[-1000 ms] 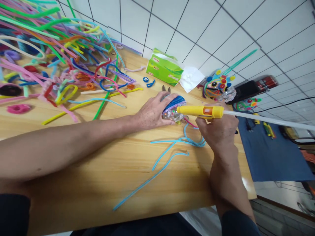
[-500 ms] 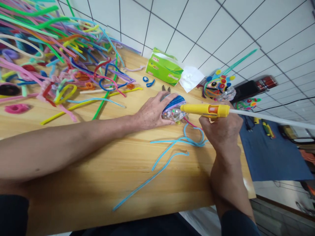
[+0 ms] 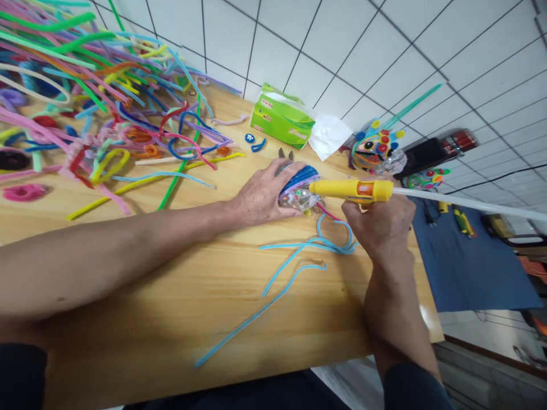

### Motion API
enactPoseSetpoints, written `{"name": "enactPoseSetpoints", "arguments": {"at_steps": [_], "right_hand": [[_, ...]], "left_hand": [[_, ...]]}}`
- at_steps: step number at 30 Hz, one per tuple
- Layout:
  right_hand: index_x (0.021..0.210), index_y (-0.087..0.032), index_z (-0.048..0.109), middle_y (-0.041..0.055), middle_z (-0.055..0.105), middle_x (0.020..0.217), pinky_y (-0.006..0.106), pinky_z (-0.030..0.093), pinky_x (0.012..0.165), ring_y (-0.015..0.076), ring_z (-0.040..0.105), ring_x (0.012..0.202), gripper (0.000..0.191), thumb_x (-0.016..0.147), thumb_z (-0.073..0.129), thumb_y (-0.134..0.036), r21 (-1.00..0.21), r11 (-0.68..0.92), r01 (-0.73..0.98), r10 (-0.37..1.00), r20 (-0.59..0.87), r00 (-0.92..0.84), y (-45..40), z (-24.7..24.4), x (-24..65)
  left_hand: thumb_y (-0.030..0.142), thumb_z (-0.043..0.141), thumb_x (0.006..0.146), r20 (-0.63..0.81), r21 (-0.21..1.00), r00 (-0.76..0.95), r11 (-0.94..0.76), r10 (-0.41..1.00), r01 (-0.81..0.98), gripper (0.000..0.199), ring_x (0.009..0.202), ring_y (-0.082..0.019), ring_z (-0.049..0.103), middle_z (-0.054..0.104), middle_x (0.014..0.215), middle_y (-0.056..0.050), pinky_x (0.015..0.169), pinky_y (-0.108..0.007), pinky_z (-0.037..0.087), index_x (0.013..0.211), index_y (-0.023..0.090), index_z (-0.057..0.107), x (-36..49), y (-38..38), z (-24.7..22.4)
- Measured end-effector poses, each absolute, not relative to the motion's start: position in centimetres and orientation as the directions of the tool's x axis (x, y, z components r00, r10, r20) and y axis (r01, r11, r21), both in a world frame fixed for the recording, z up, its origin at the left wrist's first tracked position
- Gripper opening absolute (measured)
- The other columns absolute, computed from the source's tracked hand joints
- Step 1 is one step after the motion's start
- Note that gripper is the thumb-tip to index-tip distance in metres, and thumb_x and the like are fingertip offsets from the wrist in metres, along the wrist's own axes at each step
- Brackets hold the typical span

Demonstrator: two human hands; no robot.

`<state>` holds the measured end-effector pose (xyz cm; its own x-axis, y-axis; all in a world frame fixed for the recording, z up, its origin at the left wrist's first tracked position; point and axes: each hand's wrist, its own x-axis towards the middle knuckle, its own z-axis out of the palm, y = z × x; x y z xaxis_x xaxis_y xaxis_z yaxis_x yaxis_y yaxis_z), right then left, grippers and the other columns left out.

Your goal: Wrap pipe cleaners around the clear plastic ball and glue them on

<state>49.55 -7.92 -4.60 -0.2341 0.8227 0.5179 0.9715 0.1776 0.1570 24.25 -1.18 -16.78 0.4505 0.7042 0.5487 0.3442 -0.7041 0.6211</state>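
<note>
My left hand (image 3: pixel 265 193) is wrapped round a clear plastic bottle (image 3: pixel 299 198) lying on its side, part of it covered in blue and lilac pipe cleaners. In my right hand (image 3: pixel 380 219) is a yellow hot glue gun (image 3: pixel 350 189), its nozzle at the bottle's wrapped edge. A long white glue stick (image 3: pixel 461 200) sticks out of the gun's rear. Whether fresh glue is coming out cannot be seen. Just below the bottle, light-blue pipe cleaners (image 3: pixel 316 246) lie on the wood. Dark plier-like tips (image 3: pixel 286 154) show behind my left hand.
A heap of coloured pipe cleaners (image 3: pixel 128 114) covers the table's left. Behind my hands stand a green tissue pack (image 3: pixel 282 117) and a decorated bottle (image 3: pixel 376 149). At right, a blue mat (image 3: pixel 474 267) holds a yellow-handled tool (image 3: pixel 464 222).
The whole view has shifted slightly, with everything a little further left. Both hands keep their grips, and the glue gun stays against the bottle.
</note>
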Motion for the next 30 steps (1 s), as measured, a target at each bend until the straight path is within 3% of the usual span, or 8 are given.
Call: {"name": "enactPoseSetpoints", "arguments": {"at_steps": [6,15,23,27,30], "right_hand": [[0.105,-0.023,0.076,0.0130,0.078,0.098,0.039,0.054,0.070,0.0325,0.075,0.087,0.024,0.085,0.065,-0.028,0.141,0.187,0.972,0.826,0.513,-0.233,-8.0,-4.9,49.4],[0.104,-0.021,0.075,0.0138,0.075,0.087,0.043,0.057,0.072,0.0359,0.075,0.085,0.025,0.084,0.065,-0.030,0.111,0.138,0.984,0.831,0.528,-0.176,-7.9,-4.9,49.7],[0.101,-0.023,0.076,0.0125,0.077,0.086,0.044,0.059,0.075,0.0345,0.075,0.087,0.020,0.084,0.068,-0.029,0.080,0.223,0.971,0.807,0.544,-0.230,-7.6,-5.6,50.1],[0.084,-0.025,0.071,0.0067,0.066,0.069,0.045,0.060,0.075,0.0329,0.072,0.079,0.009,0.086,0.071,-0.034,0.006,0.159,0.987,0.807,0.576,-0.133,-6.9,-4.9,52.2],[0.087,-0.025,0.072,0.0069,0.072,0.078,0.047,0.062,0.081,0.0315,0.074,0.082,0.020,0.093,0.072,-0.043,-0.136,0.133,0.982,0.794,0.607,-0.023,-5.5,-4.1,55.6]], "left_hand": [[0.060,0.098,0.078,0.546,0.626,0.452,-0.702,0.706,0.340,0.113,0.155,-0.043,0.057,0.052,0.166,-0.022,0.130,-0.062,0.051,0.171,0.025,0.043,24.3,-1.2,-16.7],[0.058,0.099,0.077,0.541,0.633,0.449,-0.696,0.711,0.340,0.114,0.155,-0.042,0.057,0.051,0.166,-0.021,0.130,-0.062,0.051,0.171,0.027,0.044,24.3,-1.2,-16.7],[0.061,0.099,0.078,0.508,0.648,0.449,-0.670,0.735,0.363,0.113,0.156,-0.043,0.056,0.050,0.168,-0.020,0.132,-0.063,0.050,0.170,0.028,0.044,24.2,-1.3,-16.5],[0.060,0.098,0.079,0.494,0.646,0.454,-0.662,0.742,0.379,0.111,0.156,-0.043,0.057,0.051,0.168,-0.019,0.131,-0.061,0.052,0.170,0.027,0.044,24.1,-1.6,-16.1],[0.056,0.097,0.081,0.480,0.647,0.445,-0.648,0.756,0.402,0.107,0.154,-0.041,0.060,0.053,0.165,-0.019,0.130,-0.058,0.054,0.169,0.026,0.045,24.1,-1.9,-15.7]]}}
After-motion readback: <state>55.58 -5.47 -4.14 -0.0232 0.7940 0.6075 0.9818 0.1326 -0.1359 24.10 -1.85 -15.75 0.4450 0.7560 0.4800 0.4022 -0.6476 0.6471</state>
